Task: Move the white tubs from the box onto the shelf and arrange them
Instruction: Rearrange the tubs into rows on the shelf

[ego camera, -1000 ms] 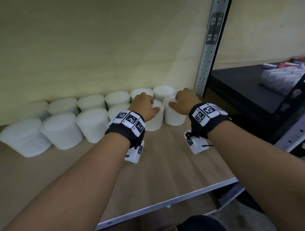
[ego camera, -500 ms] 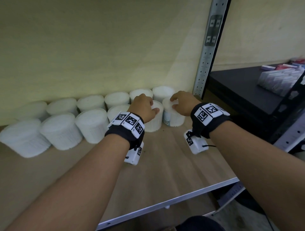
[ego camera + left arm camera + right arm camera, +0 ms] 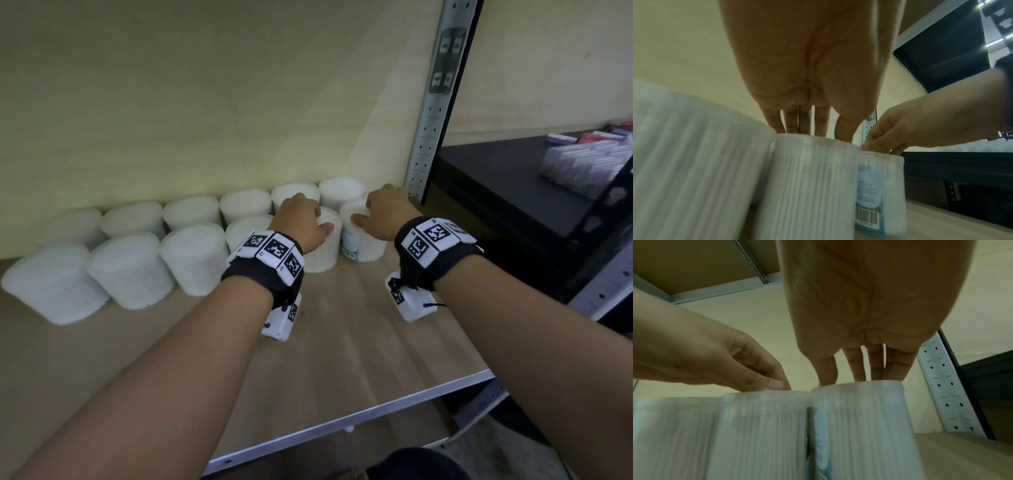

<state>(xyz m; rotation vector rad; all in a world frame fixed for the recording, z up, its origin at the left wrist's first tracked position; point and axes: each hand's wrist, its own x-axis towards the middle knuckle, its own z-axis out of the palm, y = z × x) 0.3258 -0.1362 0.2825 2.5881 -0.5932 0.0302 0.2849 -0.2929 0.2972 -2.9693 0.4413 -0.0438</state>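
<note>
Two rows of white tubs stand on the wooden shelf [image 3: 359, 342], a back row [image 3: 245, 205] and a front row [image 3: 130, 270]. My left hand [image 3: 308, 219] grips the top of a front-row tub [image 3: 323, 255], fingers over the far rim and thumb on the lid, as the left wrist view shows [image 3: 812, 133]. Just right of it, my right hand [image 3: 373, 212] grips the lid of the last tub [image 3: 368, 248], whose blue label and barcode [image 3: 869, 194] face front-left. The two tubs [image 3: 764, 426] [image 3: 865, 426] stand upright and almost touch.
A perforated metal upright [image 3: 431, 113] rises just right of the last tub. Beyond it is a black shelf [image 3: 507, 192] carrying packets [image 3: 589, 164]. The shelf's metal front edge [image 3: 342, 421] runs below my forearms. The box is out of view.
The right tub has turned under my right hand, bringing its blue label and barcode into view. Both hands stay on their tubs with only slight shifts.
</note>
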